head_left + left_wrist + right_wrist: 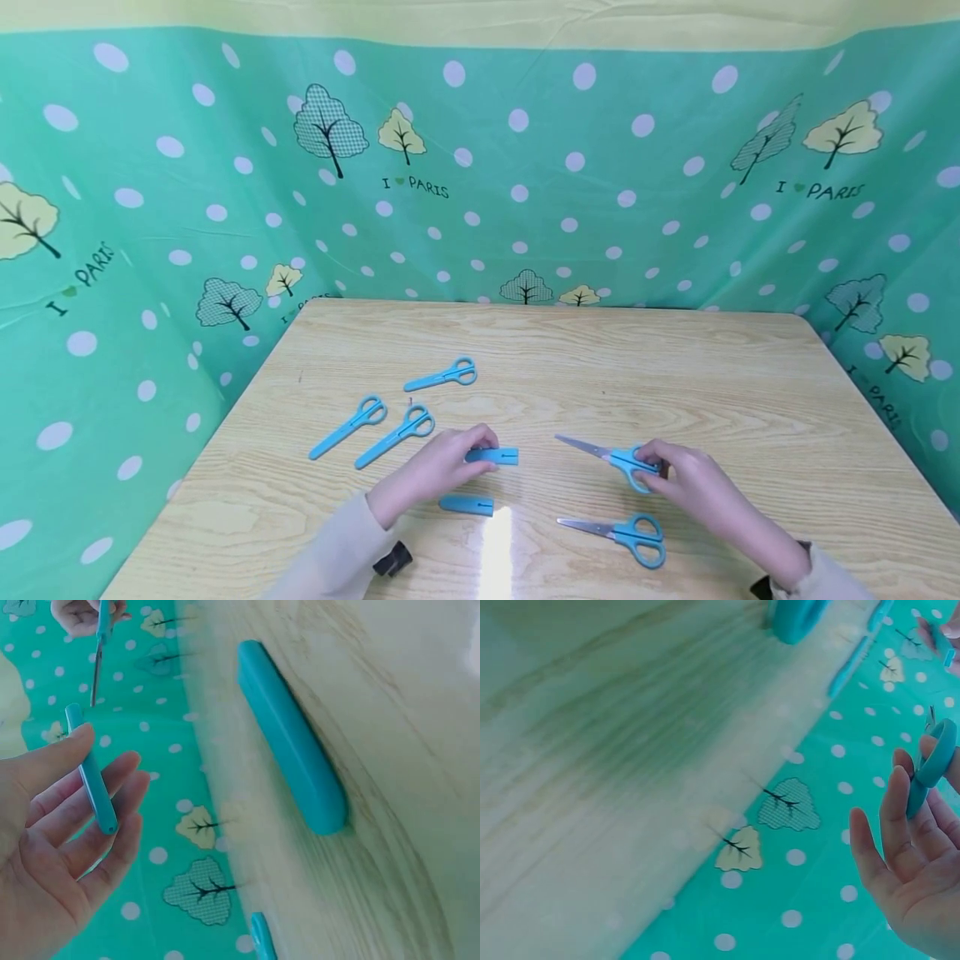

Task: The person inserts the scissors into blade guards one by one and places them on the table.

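My left hand (pixel 448 461) pinches a blue scissors sheath (pixel 506 456) between thumb and fingers, its mouth facing right. The left wrist view also shows this held sheath (pixel 96 787). To the right, my right hand (pixel 697 482) grips a pair of scissors (pixel 619 460) by its blue handles; the bare metal blades point left toward the sheath, with a gap between. In the right wrist view, fingers reach around the handle loops (pixel 935 761). A second empty sheath (pixel 467 505) lies below my left hand. Another unsheathed pair of scissors (pixel 637 533) lies below my right hand, blades leftward.
Three sheathed blue scissors lie at the left of the wooden table (pixel 675 358): a far pair (pixel 442 377), a leftmost pair (pixel 347 428) and one (pixel 396 435) beside my left forearm. A green dotted curtain (pixel 525 167) surrounds the table's back and sides.
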`<state>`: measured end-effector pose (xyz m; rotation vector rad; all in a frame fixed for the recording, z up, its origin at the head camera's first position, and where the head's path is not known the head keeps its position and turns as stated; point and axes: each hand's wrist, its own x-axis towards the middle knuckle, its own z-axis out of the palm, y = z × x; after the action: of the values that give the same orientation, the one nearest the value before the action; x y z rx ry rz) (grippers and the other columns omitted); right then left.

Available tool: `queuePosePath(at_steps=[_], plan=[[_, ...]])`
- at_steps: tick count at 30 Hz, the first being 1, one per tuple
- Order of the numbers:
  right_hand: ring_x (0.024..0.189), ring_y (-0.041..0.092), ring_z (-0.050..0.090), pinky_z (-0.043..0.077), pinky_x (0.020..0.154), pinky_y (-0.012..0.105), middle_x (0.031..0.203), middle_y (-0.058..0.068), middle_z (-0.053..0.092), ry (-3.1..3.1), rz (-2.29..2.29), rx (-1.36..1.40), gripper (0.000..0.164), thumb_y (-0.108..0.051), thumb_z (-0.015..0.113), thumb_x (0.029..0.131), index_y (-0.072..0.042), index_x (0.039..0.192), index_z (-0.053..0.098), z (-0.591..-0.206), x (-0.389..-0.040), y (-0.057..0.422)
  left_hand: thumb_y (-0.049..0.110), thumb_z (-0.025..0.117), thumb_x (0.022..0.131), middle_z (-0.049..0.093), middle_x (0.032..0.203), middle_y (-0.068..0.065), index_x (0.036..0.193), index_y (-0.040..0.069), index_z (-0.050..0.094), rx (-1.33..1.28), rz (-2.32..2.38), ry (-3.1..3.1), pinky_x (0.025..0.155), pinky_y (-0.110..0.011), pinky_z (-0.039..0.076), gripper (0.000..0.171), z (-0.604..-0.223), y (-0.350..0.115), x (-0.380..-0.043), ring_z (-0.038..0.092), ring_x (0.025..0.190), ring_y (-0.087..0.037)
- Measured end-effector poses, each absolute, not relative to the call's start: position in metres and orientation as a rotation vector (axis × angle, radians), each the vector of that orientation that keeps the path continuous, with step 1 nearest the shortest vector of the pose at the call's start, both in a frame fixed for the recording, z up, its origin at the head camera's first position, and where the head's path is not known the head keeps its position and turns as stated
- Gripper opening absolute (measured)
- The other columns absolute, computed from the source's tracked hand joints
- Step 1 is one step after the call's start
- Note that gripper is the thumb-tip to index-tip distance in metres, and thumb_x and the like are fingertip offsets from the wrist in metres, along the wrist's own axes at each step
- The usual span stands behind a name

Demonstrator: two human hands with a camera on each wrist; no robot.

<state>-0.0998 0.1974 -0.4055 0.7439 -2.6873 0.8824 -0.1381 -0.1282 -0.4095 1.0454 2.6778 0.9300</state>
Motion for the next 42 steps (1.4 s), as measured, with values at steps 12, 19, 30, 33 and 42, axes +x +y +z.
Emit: queuePosePath(at_steps=[12, 19, 30, 33, 42], plan=[[0.06, -0.006, 0.048, 0.04, 0.05, 0.009, 0.071, -0.007, 0.062, -2.484, 0.858, 0.947, 0.025, 0.001, 0.075, 0.059, -0.008, 0.079, 0.062, -0.395, -0.092, 0.188, 0.017, 0.062, 0.083, 0.064, 0.089, -0.001, 0.099, 0.008, 0.055, 1.107, 0.967, 2.704, 0.072, -0.018, 0.047, 0.019, -0.401, -0.122, -0.132, 0.059, 0.083, -0.009], [0.061, -0.006, 0.048, 0.04, 0.05, 0.011, 0.073, -0.006, 0.062, -2.419, 0.867, 0.982, 0.026, -0.001, 0.076, 0.059, -0.009, 0.079, 0.062, -0.394, -0.09, 0.185, 0.019, 0.06, 0.084, 0.064, 0.089, -0.001, 0.098, 0.007, 0.055, 1.164, 0.986, 2.706, 0.072, -0.017, 0.047, 0.019, -0.397, -0.121, -0.131, 0.059, 0.083, -0.008], [0.061, -0.006, 0.048, 0.039, 0.052, 0.009, 0.073, -0.008, 0.061, -2.404, 0.849, 0.998, 0.022, -0.007, 0.076, 0.063, -0.011, 0.08, 0.062, -0.392, -0.087, 0.182, 0.017, 0.061, 0.083, 0.063, 0.087, -0.001, 0.096, 0.006, 0.055, 1.23, 0.995, 2.71, 0.07, -0.014, 0.046, 0.019, -0.392, -0.118, -0.127, 0.058, 0.079, -0.006], [0.061, -0.006, 0.048, 0.038, 0.052, 0.007, 0.073, -0.008, 0.061, -2.392, 0.846, 1.011, 0.019, -0.011, 0.075, 0.066, -0.01, 0.08, 0.062, -0.392, -0.087, 0.181, 0.018, 0.062, 0.082, 0.063, 0.086, -0.001, 0.097, 0.006, 0.055, 1.229, 0.982, 2.72, 0.07, -0.014, 0.046, 0.02, -0.391, -0.118, -0.126, 0.058, 0.078, -0.006], [0.061, -0.005, 0.049, 0.037, 0.053, 0.006, 0.073, -0.005, 0.062, -2.371, 0.856, 1.025, 0.016, -0.016, 0.073, 0.071, -0.01, 0.079, 0.062, -0.391, -0.087, 0.181, 0.019, 0.061, 0.083, 0.063, 0.086, 0.0, 0.096, 0.006, 0.055, 1.223, 0.968, 2.722, 0.069, -0.015, 0.046, 0.019, -0.389, -0.117, -0.126, 0.058, 0.077, -0.005]])
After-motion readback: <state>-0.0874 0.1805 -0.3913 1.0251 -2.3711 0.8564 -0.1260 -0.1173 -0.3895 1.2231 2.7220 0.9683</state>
